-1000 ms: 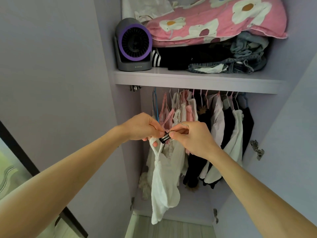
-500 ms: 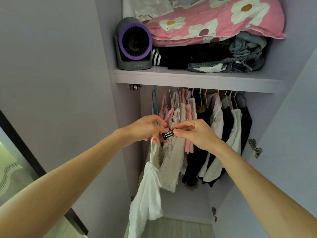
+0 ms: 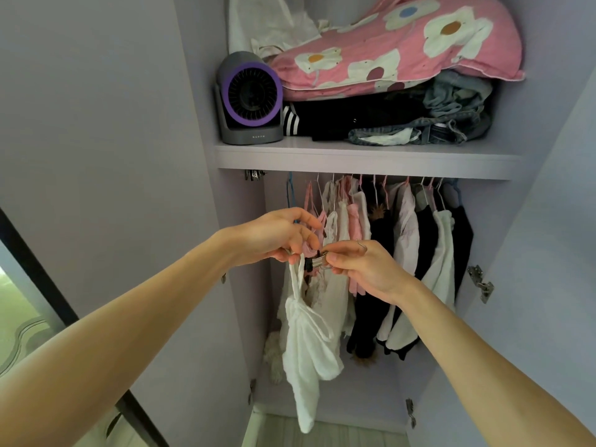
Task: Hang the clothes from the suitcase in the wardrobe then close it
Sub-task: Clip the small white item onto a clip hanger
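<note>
Both hands meet in front of the open wardrobe, just below the row of hung clothes (image 3: pixel 406 253). My left hand (image 3: pixel 277 235) pinches the top strap of a white garment (image 3: pixel 306 343), which dangles down to the wardrobe floor level. My right hand (image 3: pixel 361 266) pinches the metal wings of a black binder clip (image 3: pixel 314 262) right against that strap. A thin wire hook (image 3: pixel 362 244) pokes up over my right hand. The suitcase is out of view.
A shelf (image 3: pixel 354 159) above the rail carries a grey and purple fan (image 3: pixel 250 98), a pink flowered pillow (image 3: pixel 403 50) and folded dark clothes and denim. The wardrobe's left door (image 3: pixel 96 156) and right door (image 3: pixel 554 253) stand open. Hinges (image 3: pixel 480 282) show on the right.
The white garment swung down and left half a second ago, then back under my hands. Both hands stayed together at the clip and the view shifted slightly.
</note>
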{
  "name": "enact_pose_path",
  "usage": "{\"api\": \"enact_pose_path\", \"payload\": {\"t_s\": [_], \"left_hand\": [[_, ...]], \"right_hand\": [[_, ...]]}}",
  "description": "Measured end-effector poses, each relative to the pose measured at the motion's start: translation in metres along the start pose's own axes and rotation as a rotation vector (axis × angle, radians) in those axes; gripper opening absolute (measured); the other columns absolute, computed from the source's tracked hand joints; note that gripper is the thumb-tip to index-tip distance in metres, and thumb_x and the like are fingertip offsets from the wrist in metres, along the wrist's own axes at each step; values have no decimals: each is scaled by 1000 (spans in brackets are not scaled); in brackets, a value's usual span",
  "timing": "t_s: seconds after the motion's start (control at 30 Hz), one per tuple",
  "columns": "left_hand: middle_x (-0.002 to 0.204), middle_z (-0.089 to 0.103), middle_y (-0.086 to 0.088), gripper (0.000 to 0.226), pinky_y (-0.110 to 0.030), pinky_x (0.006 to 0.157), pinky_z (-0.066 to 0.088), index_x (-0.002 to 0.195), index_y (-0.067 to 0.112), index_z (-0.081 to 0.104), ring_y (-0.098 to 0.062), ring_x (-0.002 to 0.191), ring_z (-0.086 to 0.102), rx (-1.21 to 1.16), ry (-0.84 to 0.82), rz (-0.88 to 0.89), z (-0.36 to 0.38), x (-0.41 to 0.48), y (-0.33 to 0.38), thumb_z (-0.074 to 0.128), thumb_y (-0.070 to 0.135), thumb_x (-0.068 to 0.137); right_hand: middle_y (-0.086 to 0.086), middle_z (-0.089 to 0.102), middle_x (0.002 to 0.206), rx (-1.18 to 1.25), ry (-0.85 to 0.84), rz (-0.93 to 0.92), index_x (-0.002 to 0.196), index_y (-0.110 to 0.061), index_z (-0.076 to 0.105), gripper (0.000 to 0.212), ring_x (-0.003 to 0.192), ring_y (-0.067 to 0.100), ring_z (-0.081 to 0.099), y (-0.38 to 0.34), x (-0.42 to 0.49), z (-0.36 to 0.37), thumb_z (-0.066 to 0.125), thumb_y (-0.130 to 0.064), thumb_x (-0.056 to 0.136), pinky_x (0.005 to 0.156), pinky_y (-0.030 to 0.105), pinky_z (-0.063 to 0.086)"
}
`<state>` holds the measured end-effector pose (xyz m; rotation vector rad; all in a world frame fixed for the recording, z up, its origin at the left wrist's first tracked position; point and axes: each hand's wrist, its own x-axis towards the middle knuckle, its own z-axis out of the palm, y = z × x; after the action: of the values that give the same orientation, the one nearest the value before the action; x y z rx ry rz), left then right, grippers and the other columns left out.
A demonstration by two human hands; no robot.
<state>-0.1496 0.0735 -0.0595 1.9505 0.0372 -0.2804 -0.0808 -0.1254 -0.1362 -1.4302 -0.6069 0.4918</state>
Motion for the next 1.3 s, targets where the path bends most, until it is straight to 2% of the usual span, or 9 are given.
{"api": "enact_pose_path", "payload": {"t_s": [0.1,0.2,0.5,0.73,0.83,0.93,1.07,1.2,1.3], "left_hand": [[92,67,-5,58,-42,76,35,122,12,56,-18,59,53,8,-22,-7,1,-1,1,56,-4,66],[97,66,-8,53,-43,77,35,122,11,56,-18,61,55,23,-30,6,1,1,-1,52,-12,75],[95,67,-2,49,-25,56,37,118,16,59,-13,59,53,125,-24,51,5,6,-1,52,-16,81],[107,71,-2,40,-14,52,41,114,17,61,-7,62,61,300,11,67,9,9,-16,54,-11,86],[109,70,0,38,-18,57,43,108,21,60,-5,73,63,333,45,54,13,11,-24,57,-8,84],[105,69,-1,32,-26,66,45,112,20,62,-12,86,59,370,40,43,15,14,-34,64,4,84],[96,74,3,31,-32,84,53,106,24,73,-14,90,68,432,49,187,20,14,-40,63,49,92],[74,73,6,31,-32,77,53,93,17,71,-5,66,65,382,255,251,19,19,-38,62,47,95],[79,75,1,38,-30,67,49,96,17,73,-8,67,61,207,336,227,18,21,-33,63,53,91]], "right_hand": [[10,73,95,26,-25,-7,99,-9,77,20,88,15,66,-1,0,0,63,3,90,79,24,53],[9,73,96,9,-46,-8,102,-8,75,20,89,14,67,0,0,0,63,2,91,81,25,53],[9,71,93,35,-126,45,104,-3,73,17,85,12,65,-3,0,2,63,1,90,78,24,52],[9,72,90,-119,-47,70,93,-11,81,12,80,14,60,-3,-4,5,78,-18,83,76,26,49],[10,74,84,-242,48,-19,93,-9,80,14,73,14,62,-9,-3,9,81,-16,81,73,25,50],[13,76,88,-261,123,-93,97,-10,76,20,85,26,73,-16,-2,10,83,-16,79,79,27,57],[4,77,88,-344,154,-111,107,-17,70,32,86,15,74,-21,-1,9,83,-27,79,74,17,55],[-8,76,96,-388,104,-13,114,-26,67,46,91,7,71,-14,-7,6,77,-50,76,71,22,53],[-5,74,95,-661,-45,220,104,-26,69,40,90,13,70,5,-12,5,74,-57,79,73,30,55]]}}
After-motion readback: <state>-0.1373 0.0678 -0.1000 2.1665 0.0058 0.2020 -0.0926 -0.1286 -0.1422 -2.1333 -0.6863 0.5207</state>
